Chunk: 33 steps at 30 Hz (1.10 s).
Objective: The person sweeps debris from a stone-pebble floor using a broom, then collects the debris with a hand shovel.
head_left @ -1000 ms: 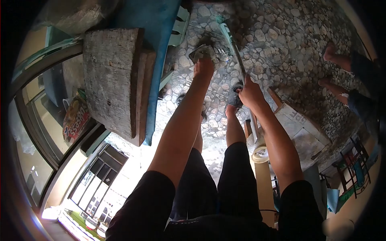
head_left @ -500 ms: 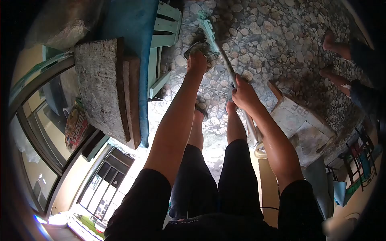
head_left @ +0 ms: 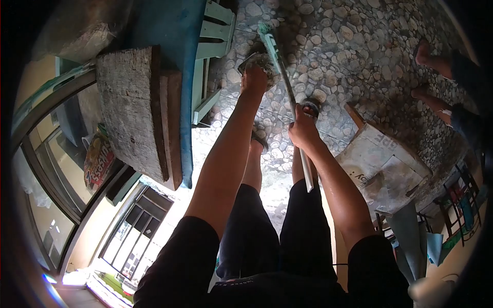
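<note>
My left hand (head_left: 254, 81) is closed on a dark dustpan (head_left: 246, 62) held low over the pebbled floor. Some greyish debris shows in the pan beyond my knuckles, and its handle is hidden in my fist. My right hand (head_left: 304, 132) grips the pale stick of a broom (head_left: 288, 84), whose lower end slants back towards my knees. The broom's head with green bristles (head_left: 265, 29) is at the far end, just right of and beyond the dustpan.
A green slatted wooden piece (head_left: 213, 38) and a blue-covered table (head_left: 186, 102) with a worn board (head_left: 128, 102) stand on the left. To the right are a battered white box (head_left: 382, 159) and another person's legs (head_left: 436, 105). My feet are on the stone floor (head_left: 328, 61).
My right hand has drawn back towards me and slightly left with the broom, whose stick is now steeper. The broom head has shifted a little right and nearer. My left hand has barely moved.
</note>
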### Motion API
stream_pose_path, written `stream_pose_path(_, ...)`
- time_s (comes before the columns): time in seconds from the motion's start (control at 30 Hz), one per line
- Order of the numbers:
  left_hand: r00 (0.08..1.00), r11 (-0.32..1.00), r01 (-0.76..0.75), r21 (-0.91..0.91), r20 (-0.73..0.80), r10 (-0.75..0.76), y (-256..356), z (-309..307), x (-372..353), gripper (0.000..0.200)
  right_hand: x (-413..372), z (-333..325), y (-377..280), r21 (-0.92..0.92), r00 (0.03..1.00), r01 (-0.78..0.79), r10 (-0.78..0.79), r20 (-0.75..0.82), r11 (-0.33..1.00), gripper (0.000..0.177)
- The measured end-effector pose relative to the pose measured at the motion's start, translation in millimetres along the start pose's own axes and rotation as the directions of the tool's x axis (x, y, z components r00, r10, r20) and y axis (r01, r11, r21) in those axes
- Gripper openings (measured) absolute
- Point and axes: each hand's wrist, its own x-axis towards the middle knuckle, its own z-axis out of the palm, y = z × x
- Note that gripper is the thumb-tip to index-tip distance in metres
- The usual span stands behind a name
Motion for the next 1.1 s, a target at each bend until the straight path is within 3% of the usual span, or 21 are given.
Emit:
stream_pose_path(0.23, 0.999, 0.998, -0.034, 0.056, -0.016, 0.035, -0.4, -17.5, -10.0, 0.023, -17.2, -29.7, -22.0, 0.048, 0.999, -0.048, 0.048, -0.018, 0.998, 0.063)
stream_pose_path(0.33, 0.998, 0.999, -0.02, 0.032, -0.056, 0.022, 2.7, -22.2, -17.1, 0.023, -1.9, -16.6, -5.4, -0.1, 0.993, 0.019, -0.03, -0.111, 0.995, 0.064)
stream_pose_path(0.4, 0.998, 0.999, -0.025, 0.023, -0.062, 0.027, 1.5, -20.5, -17.3, 0.022, 7.9, -5.1, 3.0, -0.044, 0.995, 0.01, -0.014, -0.095, 0.999, 0.066)
stream_pose_path(0.47, 0.997, 0.999, -0.031, 0.019, -0.069, 0.033, -0.4, -16.6, -14.6, 0.022, 19.7, 19.7, 21.7, -0.113, 0.992, 0.051, -0.064, -0.108, 0.992, 0.064)
stream_pose_path(0.67, 0.999, 1.0, -0.024, 0.018, -0.048, 0.025, -1.1, -21.1, -14.2, 0.022, -5.5, 12.5, 1.1, 0.037, 0.996, 0.063, -0.061, -0.059, 0.997, 0.06)
stream_pose_path(0.87, 0.995, 0.995, -0.072, 0.074, -0.07, 0.077, -5.9, -20.3, -15.4, 0.023, -23.1, -26.2, -12.6, 0.042, 0.997, -0.046, 0.049, -0.058, 0.998, 0.06)
stream_pose_path(1.0, 0.996, 0.995, -0.065, 0.07, -0.057, 0.069, -2.7, -16.7, -13.5, 0.024, -24.5, -4.5, -4.0, 0.036, 0.976, -0.069, 0.075, -0.207, 0.997, 0.06)
stream_pose_path(1.1, 0.998, 0.999, -0.024, 0.047, -0.063, 0.027, 3.5, -16.8, -15.3, 0.025, -20.4, 20.2, 3.1, 0.086, 0.988, -0.122, 0.129, -0.08, 0.989, 0.061)
